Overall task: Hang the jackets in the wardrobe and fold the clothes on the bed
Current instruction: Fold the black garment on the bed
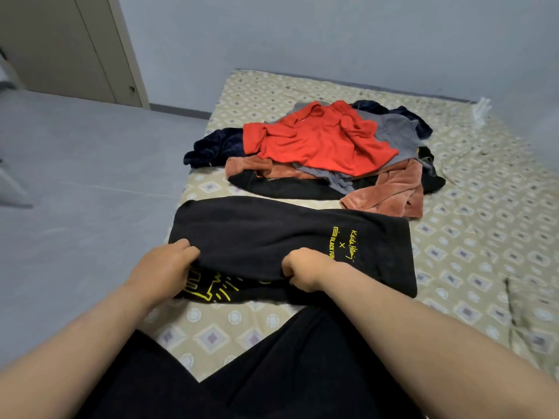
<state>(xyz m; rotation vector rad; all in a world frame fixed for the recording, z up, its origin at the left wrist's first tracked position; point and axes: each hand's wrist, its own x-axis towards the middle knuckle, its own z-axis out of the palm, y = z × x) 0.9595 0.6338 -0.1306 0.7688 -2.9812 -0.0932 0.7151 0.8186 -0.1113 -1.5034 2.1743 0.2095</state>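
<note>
Here, the right hand (pixel 305 272) is clutching the folded top (pixel 272 234) on the bed (pixel 453 237); the left hand (pixel 165 264) is seemingly gripping its edge.

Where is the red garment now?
Head view, centre: the red garment lies atop the clothes pile on the bed, beyond the black printed garment gripped by the left hand and right hand.

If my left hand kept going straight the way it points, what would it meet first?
Your left hand grips the black garment with yellow print, so more of that fabric comes first. Beyond it probably lies the heap of red, grey and pink clothes; depth is unclear.
</note>
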